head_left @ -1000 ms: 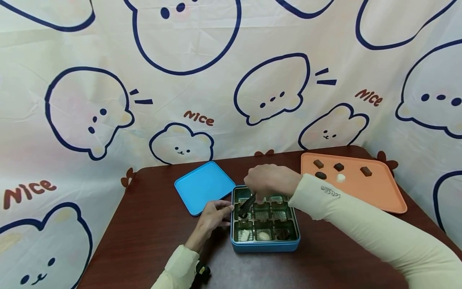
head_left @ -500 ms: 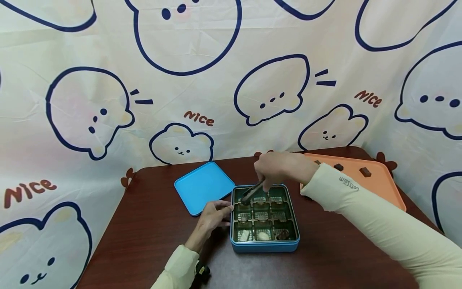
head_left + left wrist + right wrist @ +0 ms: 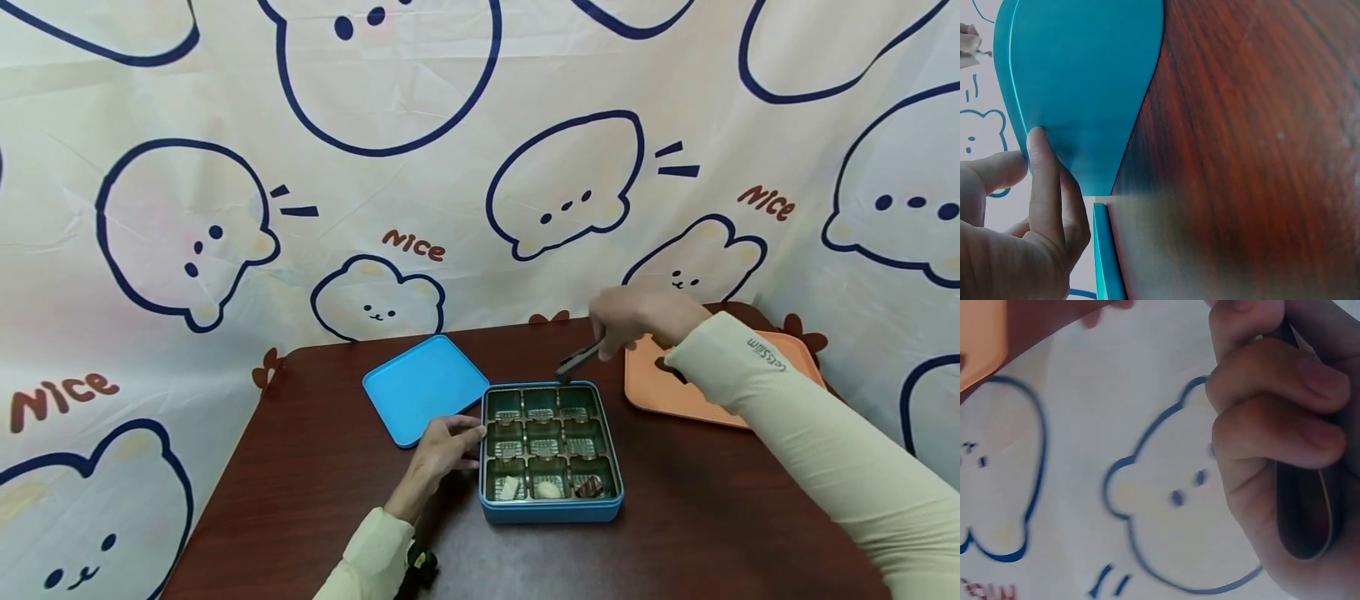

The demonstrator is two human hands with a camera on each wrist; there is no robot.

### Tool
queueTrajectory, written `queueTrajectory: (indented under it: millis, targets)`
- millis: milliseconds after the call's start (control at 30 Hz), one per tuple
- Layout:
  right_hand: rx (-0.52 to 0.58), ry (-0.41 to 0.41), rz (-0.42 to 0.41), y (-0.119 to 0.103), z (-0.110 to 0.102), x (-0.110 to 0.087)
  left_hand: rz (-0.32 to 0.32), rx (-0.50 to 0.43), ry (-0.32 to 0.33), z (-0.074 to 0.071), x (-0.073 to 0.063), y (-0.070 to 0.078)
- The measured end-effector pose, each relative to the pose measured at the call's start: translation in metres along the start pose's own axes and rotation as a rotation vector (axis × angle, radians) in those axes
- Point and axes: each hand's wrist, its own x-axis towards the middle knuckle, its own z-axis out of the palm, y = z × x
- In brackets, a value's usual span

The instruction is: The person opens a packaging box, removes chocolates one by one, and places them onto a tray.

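Note:
A blue square tin [image 3: 551, 514] with a gold divided insert stands on the table. Its front row holds a white block [image 3: 510, 488], a cream round piece [image 3: 548, 490] and a brown striped chocolate [image 3: 589, 487]. My left hand [image 3: 442, 450] rests at the tin's left side, fingertips against the wall and thumb at the rim in the left wrist view. My right hand [image 3: 637, 318] grips dark tongs [image 3: 579, 362], their tips over the tin's far edge with nothing visible between them. In the right wrist view, fingers curl around the tongs' bent end [image 3: 1304, 544].
A blue lid [image 3: 423, 390] lies flat behind the tin to the left. On the right is an orange tray [image 3: 647, 392], its chocolates mostly hidden under my right forearm. A cartoon-print cloth [image 3: 480, 192] hangs along the table's back edge.
My right hand has lifted the tongs out of the tin's left compartments and moved right and back, towards the orange tray. The left hand and tin stay put.

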Motion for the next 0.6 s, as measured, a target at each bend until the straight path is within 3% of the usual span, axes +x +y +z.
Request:
queueTrajectory:
  millis: [333, 533, 600]
  targets:
    - [0.089, -0.097, 0.062, 0.06, 0.005, -0.004, 0.0, -0.009, 0.008, -0.001, 0.0, -0.001]
    - [0.14, -0.098, 0.183, 0.086, 0.009, -0.017, 0.0, -0.013, 0.002, 0.0, -0.001, -0.002]
    - [0.124, -0.102, 0.189, 0.096, 0.012, -0.018, 0.002, -0.013, 0.001, 0.0, -0.001, -0.002]
